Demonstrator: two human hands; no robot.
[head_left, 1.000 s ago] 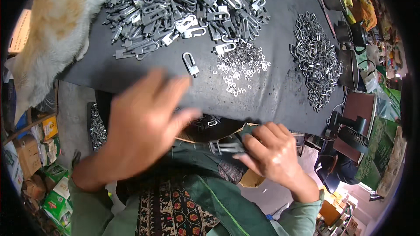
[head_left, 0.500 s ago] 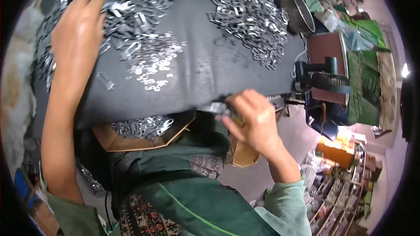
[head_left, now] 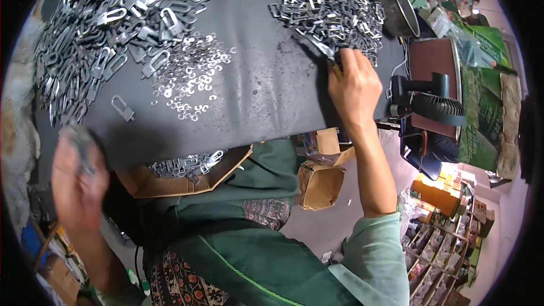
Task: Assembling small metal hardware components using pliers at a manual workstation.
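Observation:
At the table's left edge, my left hand (head_left: 79, 178) is blurred by motion, its fingers closed around a greyish metal piece (head_left: 84, 146) whose outline is smeared. My right hand (head_left: 356, 88) grips pliers (head_left: 324, 49) with a bit of yellow handle showing; their tip meets the near edge of a heap of small rectangular metal links (head_left: 328, 8). A large pile of looped metal pieces (head_left: 113, 28) spreads over the table's far left. Beside it lie small C-shaped metal clips (head_left: 190, 82). One looped piece (head_left: 123, 107) sits apart, nearer to me.
Below the table's near edge, a cardboard box (head_left: 170, 187) over my lap holds more looped pieces. Another open carton (head_left: 322, 186) stands lower right. A small black fan (head_left: 433, 105) and a metal bowl (head_left: 399, 8) are at the table's right side. Shelves (head_left: 436, 255) stand beyond.
My left hand has left the looped-piece pile and come back toward me to the table's left edge. My right hand has carried the pliers from the near edge forward to the link heap.

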